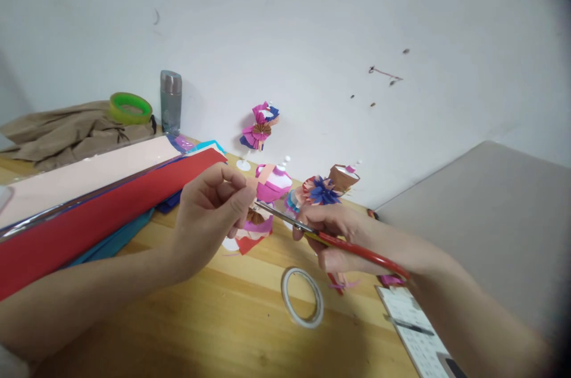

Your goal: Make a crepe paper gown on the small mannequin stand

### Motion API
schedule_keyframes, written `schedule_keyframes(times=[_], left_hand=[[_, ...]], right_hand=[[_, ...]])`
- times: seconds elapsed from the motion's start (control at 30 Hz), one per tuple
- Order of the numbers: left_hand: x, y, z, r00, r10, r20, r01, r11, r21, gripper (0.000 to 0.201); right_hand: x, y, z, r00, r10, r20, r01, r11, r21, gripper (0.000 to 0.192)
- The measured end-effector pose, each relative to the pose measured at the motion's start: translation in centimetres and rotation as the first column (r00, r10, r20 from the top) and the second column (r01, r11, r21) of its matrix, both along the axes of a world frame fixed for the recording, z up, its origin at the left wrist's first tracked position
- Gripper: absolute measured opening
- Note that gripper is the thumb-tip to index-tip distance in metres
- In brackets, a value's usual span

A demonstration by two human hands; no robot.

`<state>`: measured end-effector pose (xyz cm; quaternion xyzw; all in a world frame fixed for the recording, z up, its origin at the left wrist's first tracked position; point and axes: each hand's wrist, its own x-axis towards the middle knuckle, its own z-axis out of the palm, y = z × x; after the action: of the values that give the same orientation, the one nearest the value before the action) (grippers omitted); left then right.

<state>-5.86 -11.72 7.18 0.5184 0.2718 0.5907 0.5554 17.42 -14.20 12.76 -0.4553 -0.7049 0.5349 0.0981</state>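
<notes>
Currently left hand [209, 211] is curled, fingertips pinched on a small paper piece [250, 192], barely visible. Right hand [332, 241] grips red-handled scissors [312, 232], fingers closed round the loops; blades look nearly closed. Scissors' long axis runs from the right hand up-left, tip just touching or just beside the pinched piece, so the piece lies left of the right hand and off the left fingertips. Behind both hands: paper flowers [319, 191] on stands. Below the right hand: tape ring [302, 296], clipboard [414, 330] further right. Left of the left hand: red paper sheets [89, 223]. Nothing between blades and piece
</notes>
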Motion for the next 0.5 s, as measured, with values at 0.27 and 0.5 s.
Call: schedule_keyframes(times=[0.27,0.5], left_hand=[[2.1,-0.7,-3.0,0.814,-0.316,-0.487,0.368,0.93,0.011,0.021],[6.2,-2.3,-7.8,0.65,-0.575,-0.497,0.514,0.814,-0.269,0.015]], right_hand=[[1.4,-3.4,-2.8,0.975,-0.222,-0.028,0.22,0.929,0.296,0.033],[5.3,-8.6,-5.1,0.894,-0.431,-0.125,0.439,0.783,0.44,0.025]])
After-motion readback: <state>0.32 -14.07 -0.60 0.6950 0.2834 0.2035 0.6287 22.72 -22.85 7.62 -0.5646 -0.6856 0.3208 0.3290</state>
